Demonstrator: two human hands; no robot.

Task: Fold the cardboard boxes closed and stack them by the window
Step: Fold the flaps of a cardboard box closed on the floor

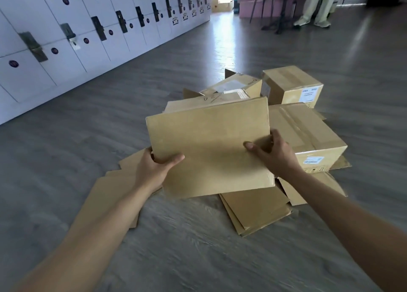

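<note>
Both hands (211,159) grip a flattened box (209,150) over floor-strewn cartons (306,133).

- A flattened box (209,148) is held at frame centre, the left hand (157,170) at its lower left edge, the right hand (272,155) at its right edge;
- behind it, upper right, closed boxes (293,86) are set on the floor (132,106);
- flat cardboard (253,212) lies below it;
- lockers (77,38) are ranged along the upper left.

Both arms outstretched, left grip (159,167) and right grip (272,154) curled, thumbs on top.
</note>
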